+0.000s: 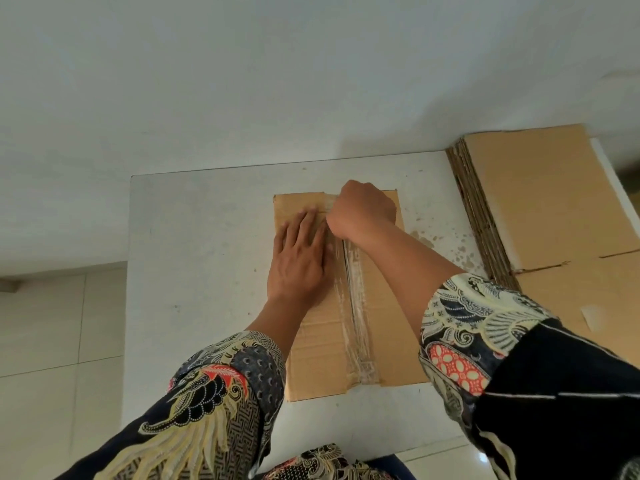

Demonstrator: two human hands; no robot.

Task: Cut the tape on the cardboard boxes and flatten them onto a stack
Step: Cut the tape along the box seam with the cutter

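Right hand (362, 209), fist curled at the tape's (356, 306) far end, frame centre; tool hidden, can't tell. Left hand (299, 261) flat, pressing box (318, 358). Stack (540, 199) upper right. Step: cutting tape. Next prob. needs a steady pull along the seam.

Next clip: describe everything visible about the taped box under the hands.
The cardboard box is plain brown, its top flaps closed and sealed by a strip of clear tape along the centre seam. It sits on the white table. The left hand presses flat beside the seam; the right hand is curled at the seam's far end, whatever it holds hidden.
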